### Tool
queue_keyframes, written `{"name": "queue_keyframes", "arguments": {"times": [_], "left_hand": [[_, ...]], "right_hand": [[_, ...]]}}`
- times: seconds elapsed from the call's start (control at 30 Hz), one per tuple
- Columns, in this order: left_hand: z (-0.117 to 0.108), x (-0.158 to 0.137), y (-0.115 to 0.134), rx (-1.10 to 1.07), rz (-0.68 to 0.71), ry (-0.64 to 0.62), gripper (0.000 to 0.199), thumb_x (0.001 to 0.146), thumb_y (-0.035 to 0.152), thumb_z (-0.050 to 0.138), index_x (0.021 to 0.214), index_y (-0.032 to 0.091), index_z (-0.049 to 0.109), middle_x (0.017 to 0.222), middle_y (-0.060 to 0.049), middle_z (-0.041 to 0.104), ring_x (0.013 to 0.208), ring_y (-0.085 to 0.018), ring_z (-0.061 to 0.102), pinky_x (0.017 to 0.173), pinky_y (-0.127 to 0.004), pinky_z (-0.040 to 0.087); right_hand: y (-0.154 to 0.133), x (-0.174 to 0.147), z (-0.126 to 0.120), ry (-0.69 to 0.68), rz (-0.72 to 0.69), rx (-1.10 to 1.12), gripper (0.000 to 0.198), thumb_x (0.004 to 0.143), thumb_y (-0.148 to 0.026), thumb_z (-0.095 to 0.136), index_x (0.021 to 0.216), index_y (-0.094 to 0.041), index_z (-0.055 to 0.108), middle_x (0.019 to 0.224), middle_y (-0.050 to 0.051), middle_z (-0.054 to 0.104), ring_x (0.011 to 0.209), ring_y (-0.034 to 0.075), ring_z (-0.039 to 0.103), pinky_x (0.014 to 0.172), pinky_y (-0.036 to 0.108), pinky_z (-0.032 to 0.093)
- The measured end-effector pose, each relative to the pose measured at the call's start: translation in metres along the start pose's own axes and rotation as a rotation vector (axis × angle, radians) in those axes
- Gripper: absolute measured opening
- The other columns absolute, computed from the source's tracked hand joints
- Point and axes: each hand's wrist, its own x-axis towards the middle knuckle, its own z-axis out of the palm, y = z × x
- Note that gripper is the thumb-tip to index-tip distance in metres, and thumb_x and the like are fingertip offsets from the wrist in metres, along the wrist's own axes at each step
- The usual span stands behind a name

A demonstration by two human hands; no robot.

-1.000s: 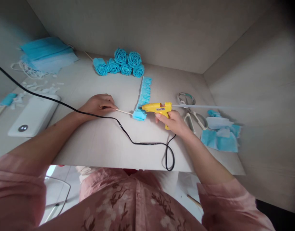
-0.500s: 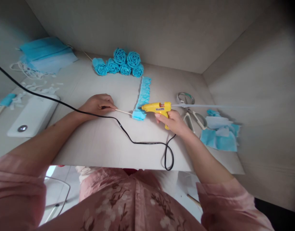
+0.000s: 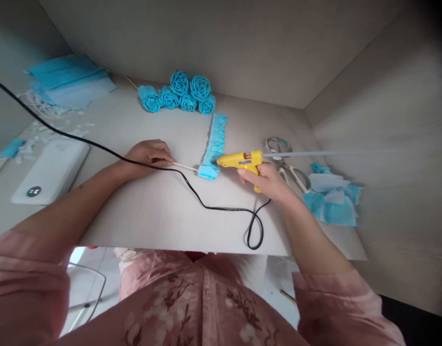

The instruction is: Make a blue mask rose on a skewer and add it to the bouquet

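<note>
My left hand [image 3: 152, 154] pinches the end of a thin wooden stick [image 3: 185, 166] low over the table. The stick's other end is at the near end of a gathered light-blue strip [image 3: 217, 137], where a folded blue piece [image 3: 208, 172] wraps it. In my right hand [image 3: 267, 179] is a yellow hot glue gun [image 3: 239, 161], gripped by its handle. Its dark nozzle points left at the strip, just above the folded piece; whether it touches cannot be made out. A long clear glue stick [image 3: 314, 154] juts from the gun's back.
Several rolled blue fabric roses [image 3: 188, 103] lie at the back. Blue face masks [image 3: 67, 77] are stacked back left, with a white power bank [image 3: 51, 170] nearer. Scissors [image 3: 299, 180], a tape roll [image 3: 278, 145] and blue scraps [image 3: 332, 204] lie right. A black cord [image 3: 98, 146] crosses my left arm.
My right hand has moved the glue gun slightly right, along the strip's edge, and its cord has shifted with it. The left hand and stick stay in place.
</note>
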Motion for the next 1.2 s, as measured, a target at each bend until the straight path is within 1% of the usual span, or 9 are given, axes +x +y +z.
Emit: {"name": "queue_keyframes", "arguments": {"times": [0.1, 0.23, 0.43, 0.53, 0.7, 0.87, 1.0, 1.1, 1.2], "left_hand": [[0.0, 0.0, 0.0, -0.004, -0.002, -0.001, 0.048, 0.102, 0.059, 0.052, 0.094, 0.022, 0.081, 0.092, -0.009, 0.076, 0.084, -0.017, 0.068, 0.075, -0.024, 0.049], [0.0, -0.001, 0.0, -0.019, 0.005, 0.01, 0.048, 0.102, 0.059, 0.052, 0.094, 0.022, 0.082, 0.092, -0.009, 0.075, 0.084, -0.018, 0.068, 0.076, -0.024, 0.049], [-0.001, 0.0, 0.002, -0.019, 0.0, 0.003, 0.043, 0.102, 0.054, 0.054, 0.095, 0.023, 0.082, 0.092, -0.008, 0.075, 0.084, -0.017, 0.068, 0.076, -0.024, 0.05], [-0.001, 0.0, 0.001, -0.012, -0.003, -0.004, 0.042, 0.102, 0.053, 0.054, 0.095, 0.022, 0.082, 0.092, -0.008, 0.076, 0.083, -0.017, 0.068, 0.076, -0.024, 0.05], [0.001, -0.001, -0.002, -0.006, 0.017, 0.005, 0.045, 0.103, 0.055, 0.053, 0.095, 0.021, 0.082, 0.091, -0.009, 0.075, 0.082, -0.017, 0.067, 0.073, -0.023, 0.049], [0.0, -0.001, -0.002, 0.006, 0.013, 0.002, 0.051, 0.104, 0.058, 0.049, 0.096, 0.02, 0.082, 0.09, -0.009, 0.075, 0.082, -0.017, 0.067, 0.074, -0.023, 0.05], [0.0, 0.0, -0.001, 0.009, 0.005, -0.009, 0.051, 0.105, 0.058, 0.048, 0.096, 0.021, 0.082, 0.091, -0.009, 0.076, 0.082, -0.017, 0.068, 0.075, -0.023, 0.05], [0.0, 0.001, -0.001, 0.022, 0.026, 0.001, 0.054, 0.105, 0.061, 0.047, 0.095, 0.021, 0.082, 0.092, -0.008, 0.076, 0.084, -0.017, 0.068, 0.078, -0.023, 0.05], [0.001, 0.001, -0.003, 0.043, 0.041, 0.011, 0.057, 0.105, 0.063, 0.045, 0.096, 0.021, 0.082, 0.093, -0.008, 0.076, 0.086, -0.018, 0.068, 0.082, -0.024, 0.051]], "right_hand": [[-0.001, -0.001, -0.002, 0.013, 0.031, -0.015, 0.047, 0.089, -0.06, 0.06, 0.064, -0.021, 0.063, 0.064, 0.001, 0.057, 0.059, 0.015, 0.05, 0.059, 0.031, 0.037], [-0.002, -0.001, -0.004, 0.024, 0.019, -0.02, 0.046, 0.088, -0.06, 0.061, 0.064, -0.021, 0.062, 0.062, 0.0, 0.055, 0.057, 0.014, 0.047, 0.056, 0.03, 0.034], [-0.002, -0.003, -0.005, -0.008, 0.012, -0.004, 0.046, 0.089, -0.06, 0.061, 0.065, -0.021, 0.062, 0.062, 0.0, 0.054, 0.056, 0.014, 0.046, 0.056, 0.031, 0.033], [-0.002, -0.003, -0.005, -0.015, 0.015, -0.036, 0.048, 0.09, -0.062, 0.061, 0.065, -0.021, 0.062, 0.061, 0.0, 0.054, 0.056, 0.014, 0.045, 0.057, 0.032, 0.033], [-0.003, -0.002, -0.007, -0.038, -0.029, -0.133, 0.047, 0.091, -0.061, 0.06, 0.065, -0.021, 0.061, 0.059, 0.0, 0.056, 0.056, 0.015, 0.047, 0.057, 0.031, 0.035], [-0.001, -0.004, -0.017, -0.036, -0.041, -0.173, 0.043, 0.089, -0.056, 0.06, 0.067, -0.02, 0.064, 0.064, 0.002, 0.06, 0.06, 0.016, 0.053, 0.059, 0.031, 0.037], [0.004, -0.005, -0.023, 0.003, -0.003, -0.072, 0.044, 0.091, -0.059, 0.062, 0.072, -0.02, 0.069, 0.071, 0.004, 0.064, 0.064, 0.017, 0.054, 0.059, 0.03, 0.038], [0.007, -0.005, -0.02, 0.088, 0.003, 0.112, 0.042, 0.091, -0.061, 0.064, 0.078, -0.021, 0.07, 0.076, 0.004, 0.067, 0.066, 0.016, 0.053, 0.06, 0.03, 0.04], [0.007, -0.002, -0.011, 0.14, 0.038, 0.286, 0.04, 0.089, -0.061, 0.068, 0.082, -0.022, 0.069, 0.082, 0.006, 0.07, 0.067, 0.016, 0.053, 0.059, 0.03, 0.04]]}}
